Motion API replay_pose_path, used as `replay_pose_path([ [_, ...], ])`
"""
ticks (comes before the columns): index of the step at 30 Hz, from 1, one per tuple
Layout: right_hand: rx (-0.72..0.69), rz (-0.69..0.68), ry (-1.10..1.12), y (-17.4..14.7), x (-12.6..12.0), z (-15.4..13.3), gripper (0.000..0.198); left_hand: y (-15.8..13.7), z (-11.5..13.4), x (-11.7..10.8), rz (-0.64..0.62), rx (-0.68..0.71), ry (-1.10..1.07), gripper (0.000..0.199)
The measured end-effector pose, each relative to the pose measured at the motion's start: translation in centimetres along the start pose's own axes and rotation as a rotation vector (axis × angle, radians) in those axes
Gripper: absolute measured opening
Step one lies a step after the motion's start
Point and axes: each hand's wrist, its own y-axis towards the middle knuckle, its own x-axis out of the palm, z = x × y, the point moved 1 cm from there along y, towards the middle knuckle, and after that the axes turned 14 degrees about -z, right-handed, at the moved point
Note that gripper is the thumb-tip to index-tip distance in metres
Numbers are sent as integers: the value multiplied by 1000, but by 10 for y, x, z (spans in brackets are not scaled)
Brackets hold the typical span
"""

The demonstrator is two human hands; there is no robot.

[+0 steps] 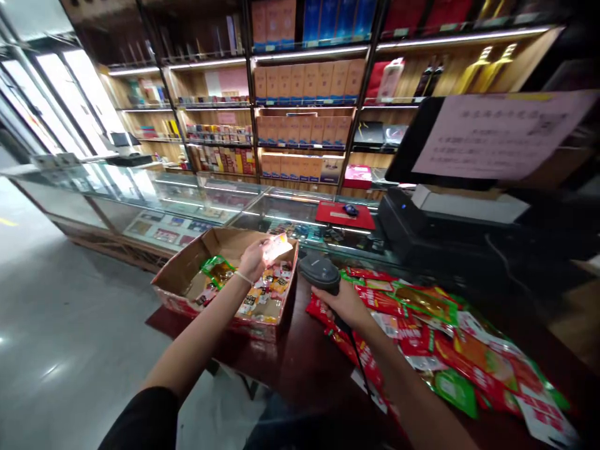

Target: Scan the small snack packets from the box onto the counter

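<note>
So a small snack packet (277,248) is pinched in the left hand (255,258) and held up over the far right corner of the cardboard box (187,265), which is packed with more little packets (262,294). A handheld barcode scanner (319,273) is gripped in the right hand (345,304), fingers wrapped round the handle, with its head pointed left at the lifted packet. A bright glow is seen on the packet, probably the scanner light, though that can't be told for sure.

Looks like the scanning step is what's in hand here: one packet is being presented to the reader, apart from the rest. To the right, a big spread of red and green snack packs (440,337) is laid out across the dark counter (300,369), near the scanner hand. The scanner's cable is trailed down toward the near edge.

For the next move, the barcode side would need to be kept flat and facing the scanner head, held steady and not too tilted, and the packet's wrapper shouldn't be crumpled over the code.
</note>
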Motion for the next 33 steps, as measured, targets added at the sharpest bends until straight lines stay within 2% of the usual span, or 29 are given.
replay_pose_path([
  [3,21,67,40,-12,-15,9,29,6,-13,19,-29,-37,32,16],
  [6,9,128,142,-27,-33,18,30,11,-23,36,-101,-60,90,26],
  [9,-1,245,225,-48,-57,26,33,18,-37,58,-169,-108,138,35],
  [13,24,411,314,-83,-92,40,38,33,-75,97,-275,-184,271,35],
  [16,26,515,359,-111,-117,49,37,46,-114,132,-390,-187,516,27],
  [19,10,601,384,-138,-134,55,36,57,-154,172,-459,-136,786,18],
  [22,-26,658,391,-160,-143,58,35,66,-188,211,-500,28,1004,13],
  [24,-47,678,380,-172,-147,61,35,68,-210,232,-562,121,1064,15],
  [26,-59,691,377,-181,-151,64,35,69,-231,244,-701,122,1061,20],
  [29,-55,696,388,-189,-155,70,33,68,-255,249,-926,42,1034,29],
  [31,-46,692,389,-191,-156,72,33,68,-261,246,-953,21,1007,30],
  [33,-43,682,385,-190,-157,72,34,70,-256,243,-915,20,947,28],
])
